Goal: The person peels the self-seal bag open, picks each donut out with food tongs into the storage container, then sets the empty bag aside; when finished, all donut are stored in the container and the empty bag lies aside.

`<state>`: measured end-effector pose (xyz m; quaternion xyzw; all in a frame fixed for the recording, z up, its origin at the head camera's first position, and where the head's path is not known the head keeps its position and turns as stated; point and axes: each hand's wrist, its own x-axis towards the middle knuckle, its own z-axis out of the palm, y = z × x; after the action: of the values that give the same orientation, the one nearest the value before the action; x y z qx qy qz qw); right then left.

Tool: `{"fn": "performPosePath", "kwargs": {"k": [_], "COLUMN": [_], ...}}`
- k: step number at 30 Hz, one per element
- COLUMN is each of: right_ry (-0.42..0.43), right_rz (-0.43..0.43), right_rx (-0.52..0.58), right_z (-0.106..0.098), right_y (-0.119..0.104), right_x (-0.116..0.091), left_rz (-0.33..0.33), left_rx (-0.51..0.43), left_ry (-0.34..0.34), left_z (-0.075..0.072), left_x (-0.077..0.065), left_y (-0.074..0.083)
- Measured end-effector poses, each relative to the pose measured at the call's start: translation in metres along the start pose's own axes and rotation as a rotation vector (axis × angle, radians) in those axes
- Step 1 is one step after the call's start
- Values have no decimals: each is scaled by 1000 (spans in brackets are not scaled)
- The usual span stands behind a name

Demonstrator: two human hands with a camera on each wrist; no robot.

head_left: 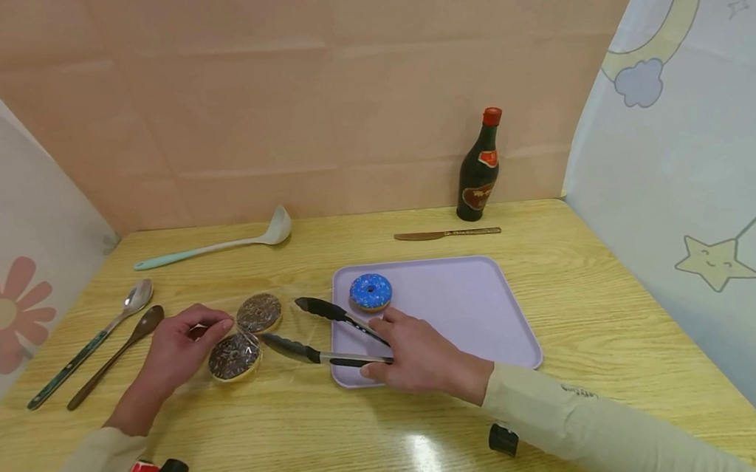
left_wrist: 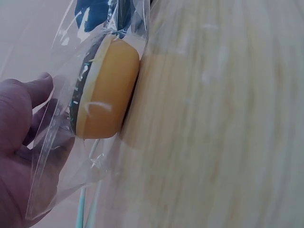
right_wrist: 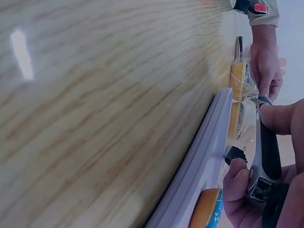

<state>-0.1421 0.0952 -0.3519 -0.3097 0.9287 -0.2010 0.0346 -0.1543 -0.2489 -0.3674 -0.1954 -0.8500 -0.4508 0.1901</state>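
Observation:
My left hand [head_left: 183, 348] pinches the edge of a clear plastic bag [left_wrist: 52, 156] at the left of the table. Inside the bag lie two doughnuts: a brown-topped doughnut [head_left: 260, 313] and, nearer me, a dark chocolate doughnut [head_left: 233, 355] with sprinkles. My right hand [head_left: 420, 351] grips black-and-silver tongs [head_left: 344, 357] over the near left part of a lilac tray [head_left: 464, 318]. The tongs' arms are spread, their black tips pointing left toward the bagged doughnuts with nothing held between them. A blue sprinkled doughnut [head_left: 371, 293] sits in the tray's far left corner.
Left of my left hand lie a green-handled spoon [head_left: 87, 355] and a brown wooden spoon [head_left: 117, 356]. Along the back are a ladle [head_left: 232, 244], a table knife [head_left: 447, 233] and an upright dark bottle [head_left: 477, 172] with a red cap.

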Motion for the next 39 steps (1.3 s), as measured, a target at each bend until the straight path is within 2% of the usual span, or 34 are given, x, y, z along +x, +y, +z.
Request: {"fn": "performPosePath", "kwargs": {"k": [3,7,11,14,18,35,39], "right_ry": [1,13,27,12,-15,-16,-10], "right_rz": [8,16,2,1,10,-13,-19], "right_rx": [4,15,10,-13,-49,-80,-79], "right_z": [-1,-1,0,1,3,12,14], "right_y": [0,1,1,-1,-4,-11,-10], "right_x": [0,0,2,5,10,18,18], "left_rz": [2,-18,-42,-35,-19,4,3], "left_rx": [-25,-60,-68,-72,-89,-100,-89], "left_ry": [6,1,-11,-29,-45,-66,-59], "left_z": [-1,-2,-2,0,0,1,1], "left_x": [-1,-2,-4,-6,-7,-6,-4], "left_y": [6,4,-13,-28,-36,-37,-28]}}
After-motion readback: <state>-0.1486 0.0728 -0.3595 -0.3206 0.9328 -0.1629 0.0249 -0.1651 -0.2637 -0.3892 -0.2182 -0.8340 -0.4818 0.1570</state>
